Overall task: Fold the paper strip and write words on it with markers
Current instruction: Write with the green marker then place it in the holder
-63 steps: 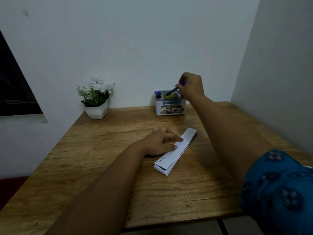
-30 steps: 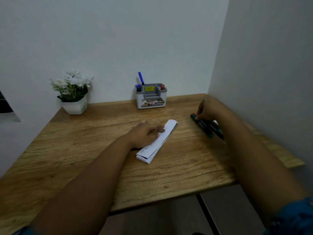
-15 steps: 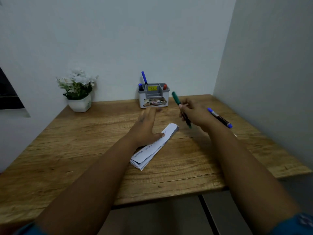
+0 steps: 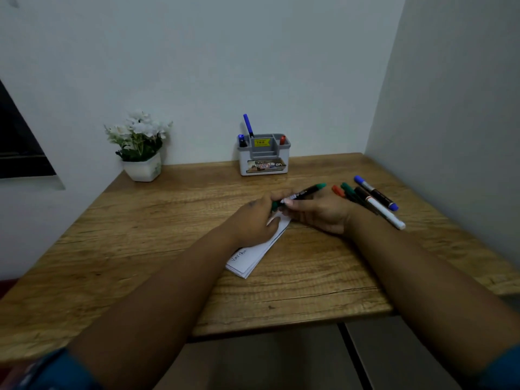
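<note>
A folded white paper strip with handwriting lies diagonally on the wooden desk. A green marker is held over the strip's far end by both hands. My left hand rests on the strip and pinches the marker's near, capped end. My right hand grips the marker's barrel. The marker's far green end points up and to the right.
Several loose markers lie on the desk to the right of my right hand. A grey pen holder with markers stands at the back wall. A potted white flower sits at the back left. A wall closes the right side.
My right hand has brought the green marker over the strip's far end. My left hand has gone from flat and open to gripping the marker's near end.
</note>
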